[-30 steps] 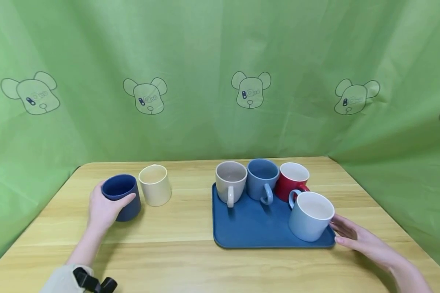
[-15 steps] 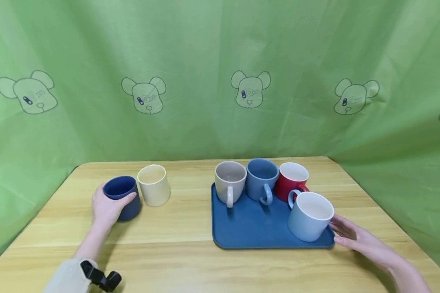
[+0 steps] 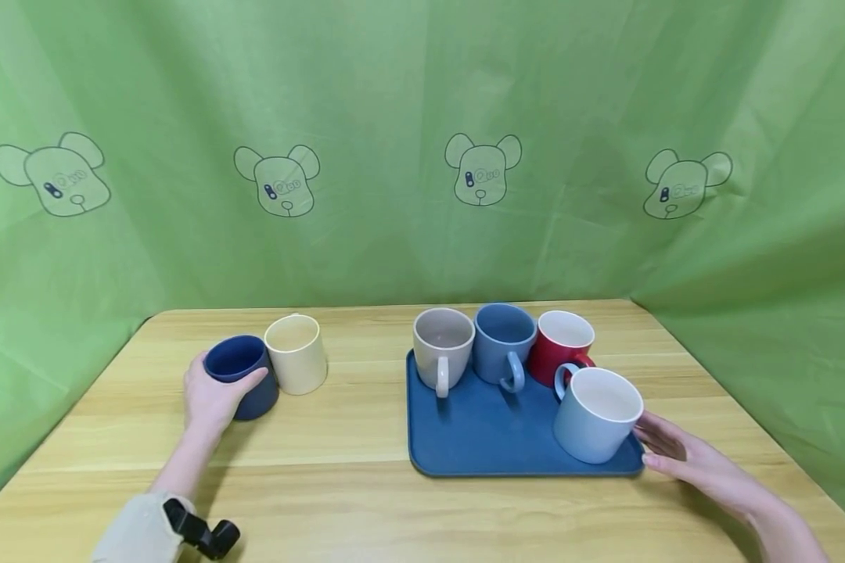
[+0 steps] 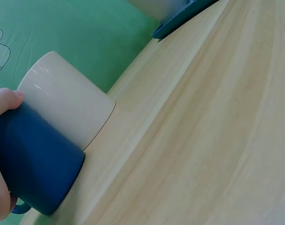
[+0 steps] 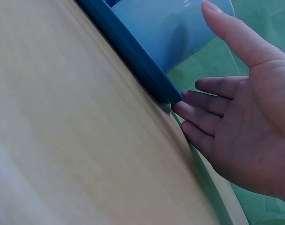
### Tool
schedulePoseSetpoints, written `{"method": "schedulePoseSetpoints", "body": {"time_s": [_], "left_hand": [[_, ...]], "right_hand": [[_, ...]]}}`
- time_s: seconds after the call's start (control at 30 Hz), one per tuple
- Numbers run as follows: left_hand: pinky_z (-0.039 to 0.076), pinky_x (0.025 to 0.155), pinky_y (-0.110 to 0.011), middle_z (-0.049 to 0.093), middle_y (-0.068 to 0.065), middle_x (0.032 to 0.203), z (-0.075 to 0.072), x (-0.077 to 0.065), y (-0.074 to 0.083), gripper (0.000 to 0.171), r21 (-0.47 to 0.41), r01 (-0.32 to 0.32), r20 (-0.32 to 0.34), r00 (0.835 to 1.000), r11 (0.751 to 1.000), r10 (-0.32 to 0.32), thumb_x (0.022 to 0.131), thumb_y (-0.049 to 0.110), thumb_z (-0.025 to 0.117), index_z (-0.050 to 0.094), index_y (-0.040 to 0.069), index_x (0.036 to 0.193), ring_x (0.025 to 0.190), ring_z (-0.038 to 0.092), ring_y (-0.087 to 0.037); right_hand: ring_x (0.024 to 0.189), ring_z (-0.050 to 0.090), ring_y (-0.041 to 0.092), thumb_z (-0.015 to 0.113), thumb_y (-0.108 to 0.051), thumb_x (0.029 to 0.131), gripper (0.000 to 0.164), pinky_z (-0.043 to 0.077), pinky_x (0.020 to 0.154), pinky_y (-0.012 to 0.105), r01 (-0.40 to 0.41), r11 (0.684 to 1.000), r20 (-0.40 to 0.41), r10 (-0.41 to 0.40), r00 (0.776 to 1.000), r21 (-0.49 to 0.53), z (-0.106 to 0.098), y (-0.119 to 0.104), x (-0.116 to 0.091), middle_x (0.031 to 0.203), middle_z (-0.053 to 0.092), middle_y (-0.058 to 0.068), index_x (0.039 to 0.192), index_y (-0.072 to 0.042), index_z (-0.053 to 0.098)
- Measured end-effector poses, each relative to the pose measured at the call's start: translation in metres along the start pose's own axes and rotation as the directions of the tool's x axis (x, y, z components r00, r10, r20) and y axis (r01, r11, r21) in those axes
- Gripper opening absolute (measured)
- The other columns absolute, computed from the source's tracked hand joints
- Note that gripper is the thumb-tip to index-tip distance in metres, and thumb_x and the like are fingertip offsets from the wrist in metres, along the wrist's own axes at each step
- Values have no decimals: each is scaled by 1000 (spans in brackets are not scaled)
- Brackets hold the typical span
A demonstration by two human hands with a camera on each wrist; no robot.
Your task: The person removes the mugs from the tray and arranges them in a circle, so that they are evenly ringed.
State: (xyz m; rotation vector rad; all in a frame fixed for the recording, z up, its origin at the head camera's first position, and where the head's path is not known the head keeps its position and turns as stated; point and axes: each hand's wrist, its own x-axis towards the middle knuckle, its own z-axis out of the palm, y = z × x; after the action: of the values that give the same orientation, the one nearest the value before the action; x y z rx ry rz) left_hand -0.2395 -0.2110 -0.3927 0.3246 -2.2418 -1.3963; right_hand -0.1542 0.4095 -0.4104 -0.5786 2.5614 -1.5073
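My left hand [image 3: 211, 397] grips a dark blue mug [image 3: 256, 395] from its left side, thumb across the near side below the rim. The mug stands upright on the table, right beside a cream mug [image 3: 300, 367]. In the left wrist view the dark blue mug's handle [image 4: 21, 208] shows low under the hand. At the right, my right hand [image 3: 686, 457] lies with extended fingers [image 5: 203, 119] at the right end of a blue tray [image 3: 479, 446]. A light blue mug [image 3: 591, 426] with a white inside stands on the tray close to those fingers.
Along the tray's back stand a grey mug [image 3: 442, 344], a medium blue mug [image 3: 501, 348] and a red mug [image 3: 556, 352] with a white inside. A green curtain [image 3: 394, 156] hangs behind the wooden table [image 3: 352, 508].
My left hand has moved slightly right with the dark blue mug, which now sits closer to the cream mug. The right hand and the tray stay as they were.
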Motion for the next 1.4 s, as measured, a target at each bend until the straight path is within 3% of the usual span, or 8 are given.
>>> {"method": "schedulePoseSetpoints", "body": {"time_s": [0.23,0.43,0.63,0.8,1.03,1.17,1.27,1.4], "left_hand": [[28,101,-48,40,-25,127,2,-1,1,89,-41,20,16,1000,999,-19,65,22,84,34,-6,133,120,35,-36],[29,102,-45,38,-25,130,-2,-7,4,84,-168,44,36,999,985,-39,73,16,78,26,-8,136,118,38,-34],[30,99,-44,35,-25,130,-7,-26,16,81,-182,57,-35,997,982,-64,77,16,75,25,-7,137,117,37,-33],[29,98,-43,33,-22,129,-8,-41,33,76,-183,26,-95,995,983,-44,78,17,74,29,-6,135,116,36,-32],[29,96,-36,37,-20,126,-4,-60,57,64,-198,-62,-112,993,978,40,77,9,72,38,-7,129,115,35,-29],[31,92,-34,41,-22,123,4,-69,70,60,-205,-96,-43,995,974,89,76,6,72,41,-8,126,111,38,-30],[32,94,-38,41,-22,123,13,-73,79,61,-214,-108,23,993,971,115,75,4,73,41,-8,126,111,39,-32],[32,95,-41,42,-21,122,28,-78,89,62,-242,-103,101,986,965,131,74,4,74,41,-7,126,112,40,-34]], "right_hand": [[112,35,-17,47,0,93,60,37,85,13,-22,1000,-16,22,1000,-21,0,-1,-2,129,39,-28,138,18,12],[112,35,-17,48,-2,93,61,37,86,13,-37,999,-19,36,999,-23,2,-4,-1,123,35,-36,138,18,12],[112,35,-18,49,-1,93,62,36,86,12,-36,999,-14,36,999,-9,1,-4,-1,123,34,-35,138,18,12],[112,36,-17,48,0,93,61,37,86,12,-31,999,-10,31,999,6,0,-3,-1,132,37,-21,138,18,12],[112,36,-18,49,-1,93,62,36,86,11,-44,999,-14,44,999,6,2,-5,-1,124,35,-32,138,18,12],[111,34,-19,49,-2,93,61,37,86,12,-50,998,-12,49,999,-30,1,-5,-1,142,36,12,138,18,13],[110,33,-19,49,-2,93,62,37,85,12,-54,997,-10,54,998,-52,1,-7,-1,142,26,32,138,18,12],[110,33,-20,50,-4,93,62,36,86,12,-70,996,-17,69,997,-60,3,-11,1,142,26,32,138,18,13]]}}
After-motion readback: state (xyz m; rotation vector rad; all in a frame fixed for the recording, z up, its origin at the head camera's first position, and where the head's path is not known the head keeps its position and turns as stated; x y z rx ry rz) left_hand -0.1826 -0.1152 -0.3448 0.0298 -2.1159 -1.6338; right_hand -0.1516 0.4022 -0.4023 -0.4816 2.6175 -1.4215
